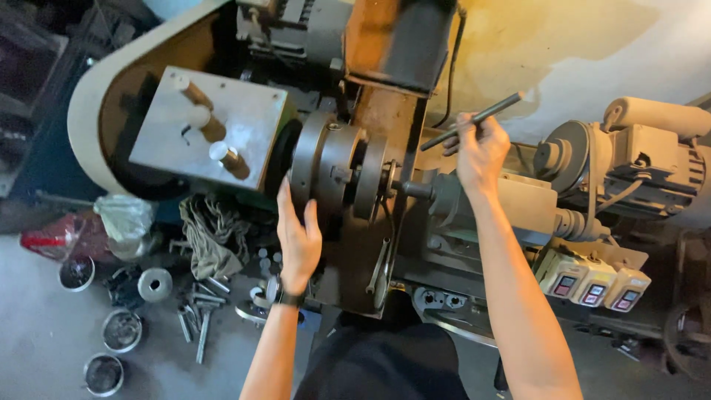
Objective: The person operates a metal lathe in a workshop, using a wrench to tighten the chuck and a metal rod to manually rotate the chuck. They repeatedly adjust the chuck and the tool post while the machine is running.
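Now the left hand (298, 238) lies open, flat on the chuck (329, 167); the right hand (480, 150) grips a rod (472, 121) at two o'clock. Bolts (197, 310), rag (213, 235) and tins (121, 330) crowd eight o'clock.

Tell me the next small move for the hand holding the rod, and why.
Probably bring the dark rod down toward the lathe chuck: the right hand holds it raised above the machine, while the left hand rests flat on the chuck's rim, apparently steadying it.
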